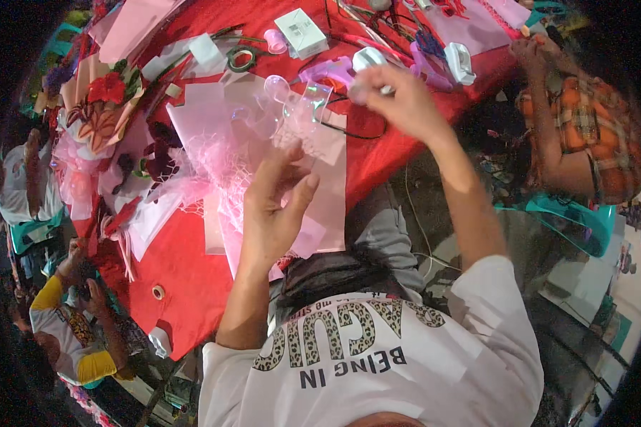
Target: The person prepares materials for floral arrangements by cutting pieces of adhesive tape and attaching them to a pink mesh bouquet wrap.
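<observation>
My left hand (pixel 278 208) is over pink wrapping sheets (pixel 328 213), thumb and fingers apart, with nothing seen between them. Pink netting (pixel 219 168) spreads beside it to the left. A clear iridescent ribbon (pixel 316 101) curls beyond my fingertips. My right hand (pixel 406 101) is raised and blurred by motion, its fingertips drawn together. Whether it holds a small piece is unclear. Close behind it are a white tape dispenser (pixel 368 58), partly covered by my hand, and a purple glue gun (pixel 328 72). A second purple glue gun (pixel 427 69) lies farther right.
Another white dispenser (pixel 459 63), a white box (pixel 301 33), a pink spool (pixel 275 41) and green tape (pixel 241 58) lie on the red cloth (pixel 187 277). A wrapped bouquet (pixel 104 101) stands left. Other people (pixel 593 133) sit around the table. A tape roll (pixel 158 292) is near the front edge.
</observation>
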`<action>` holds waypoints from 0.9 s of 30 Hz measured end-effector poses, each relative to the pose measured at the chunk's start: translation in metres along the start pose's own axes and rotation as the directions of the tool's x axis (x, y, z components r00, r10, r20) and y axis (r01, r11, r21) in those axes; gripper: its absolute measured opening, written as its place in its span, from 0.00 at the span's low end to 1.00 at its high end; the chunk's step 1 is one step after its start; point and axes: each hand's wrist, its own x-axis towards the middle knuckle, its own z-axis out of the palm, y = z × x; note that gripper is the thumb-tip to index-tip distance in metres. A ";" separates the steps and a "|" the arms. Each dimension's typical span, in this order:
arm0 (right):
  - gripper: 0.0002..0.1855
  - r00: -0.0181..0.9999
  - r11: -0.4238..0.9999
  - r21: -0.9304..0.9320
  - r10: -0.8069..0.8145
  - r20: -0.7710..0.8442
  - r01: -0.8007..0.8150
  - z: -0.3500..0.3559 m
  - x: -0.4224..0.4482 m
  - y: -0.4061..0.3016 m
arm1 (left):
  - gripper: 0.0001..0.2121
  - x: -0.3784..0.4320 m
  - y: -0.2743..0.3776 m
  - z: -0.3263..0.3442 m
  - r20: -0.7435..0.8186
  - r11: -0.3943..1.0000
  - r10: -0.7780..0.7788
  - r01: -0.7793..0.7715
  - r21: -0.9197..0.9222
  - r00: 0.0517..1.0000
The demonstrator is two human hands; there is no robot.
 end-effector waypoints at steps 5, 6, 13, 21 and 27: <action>0.12 0.956 0.887 -0.457 -0.183 -0.229 0.060 -0.011 0.092 0.067 | 0.15 0.001 -0.001 0.000 0.138 0.991 -0.016 -0.003 0.137 0.990; 0.13 0.965 0.845 -0.531 -0.191 -0.180 0.069 -0.007 0.104 0.069 | 0.16 0.001 0.000 -0.001 0.119 0.988 0.021 -0.039 0.150 0.993; 0.18 0.985 0.549 -0.834 0.100 0.137 0.060 0.017 0.142 0.072 | 0.14 -0.007 0.009 -0.029 0.136 0.972 -0.071 0.038 0.232 0.988; 0.15 0.990 0.760 -0.642 -0.139 -0.018 0.095 -0.006 0.176 0.087 | 0.14 -0.011 0.010 -0.044 0.103 0.974 -0.079 0.054 0.220 0.992; 0.14 0.998 0.840 -0.541 -0.065 -0.014 0.047 0.005 0.197 0.036 | 0.14 -0.009 0.012 -0.052 0.088 0.975 -0.067 0.046 0.219 0.994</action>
